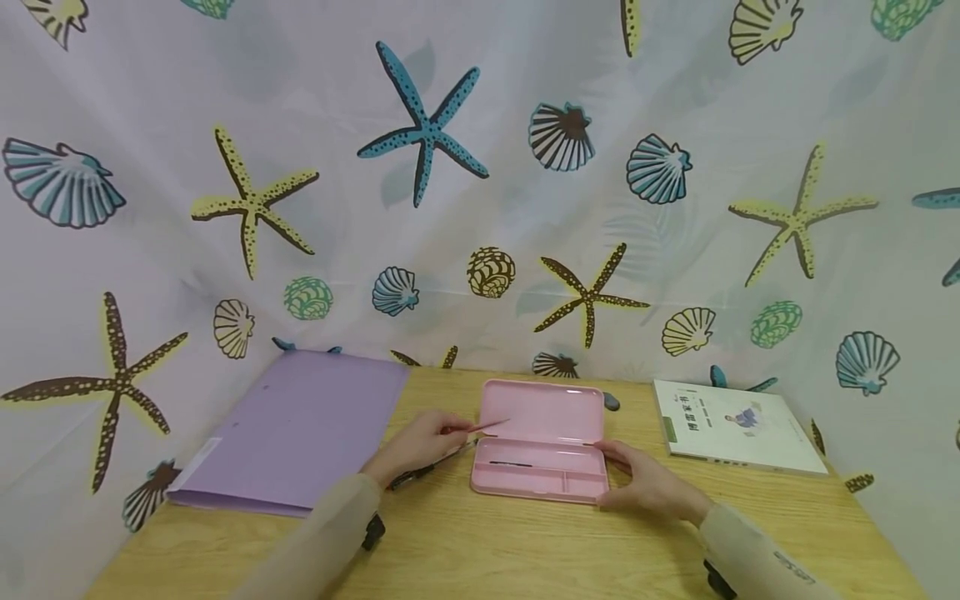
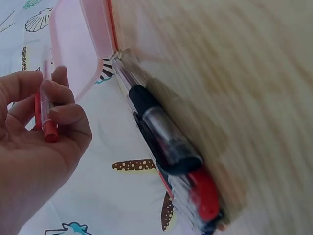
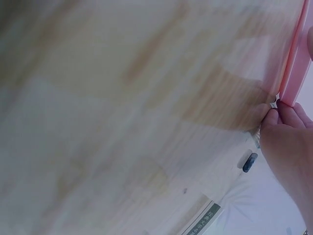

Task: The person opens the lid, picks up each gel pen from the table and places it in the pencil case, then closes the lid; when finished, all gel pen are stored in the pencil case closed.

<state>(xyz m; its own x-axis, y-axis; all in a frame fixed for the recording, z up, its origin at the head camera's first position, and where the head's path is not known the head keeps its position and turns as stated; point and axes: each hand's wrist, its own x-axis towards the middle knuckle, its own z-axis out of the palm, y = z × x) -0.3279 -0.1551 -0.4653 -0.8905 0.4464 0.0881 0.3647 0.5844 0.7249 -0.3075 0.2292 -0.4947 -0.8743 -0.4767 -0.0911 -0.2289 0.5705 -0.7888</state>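
An open pink pencil case lies on the table with its lid tilted back, and a thin dark pen or refill is in its rear compartment. At the case's left, my left hand pinches a slim red pen, whose tip overlaps the lid in the head view. Below that hand, several pens lie on the table; a clear-barrelled pen with a black grip shows large in the left wrist view. My right hand grips the case's right end, thumb at the front corner and fingers farther back.
A purple folder lies at the left of the wooden table. To the right is a white book. A small dark object sits behind the case. Curtain with shells and starfish hangs around the table.
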